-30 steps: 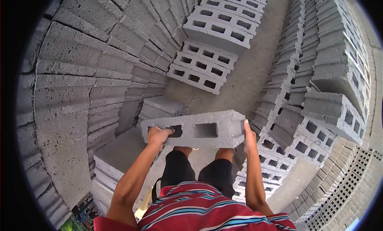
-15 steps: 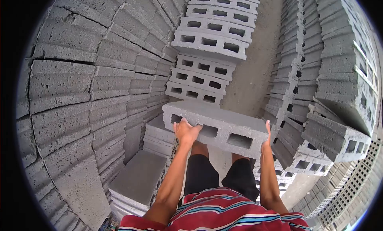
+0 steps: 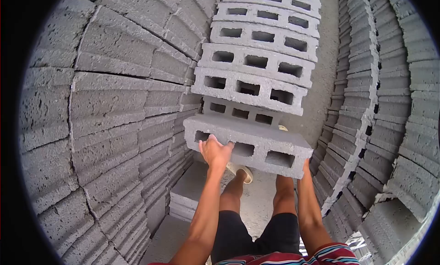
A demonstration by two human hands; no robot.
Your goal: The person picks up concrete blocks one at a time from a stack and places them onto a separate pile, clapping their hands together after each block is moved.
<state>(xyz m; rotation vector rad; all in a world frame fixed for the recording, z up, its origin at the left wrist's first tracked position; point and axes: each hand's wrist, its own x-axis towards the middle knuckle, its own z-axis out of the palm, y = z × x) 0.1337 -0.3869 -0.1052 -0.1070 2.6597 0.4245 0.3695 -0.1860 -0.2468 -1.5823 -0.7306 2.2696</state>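
A grey concrete block [image 3: 252, 131] with three rectangular holes is held up before me, its holed face turned towards me. My left hand [image 3: 214, 151] is closed on it, gripping the wall between the left and middle holes, with fingertips in the left hole. Against the block's right end presses my right hand [image 3: 305, 168]; most of its fingers are hidden behind that end. Just beyond the held block stands a row of similar blocks [image 3: 256, 73], stacked with their holes facing me.
A tall wall of blocks [image 3: 110, 100] rises close on my left. More stacked blocks [image 3: 353, 95] line the right side. Low flat blocks [image 3: 189, 189] lie by my left leg. A strip of dusty ground [image 3: 324, 68] runs beside the middle row. A sandal [image 3: 247, 174] shows below the held block.
I have moved forward with the block, and the middle row is now nearer. The block stays in both hands. My lower legs and a sandal have come into view.
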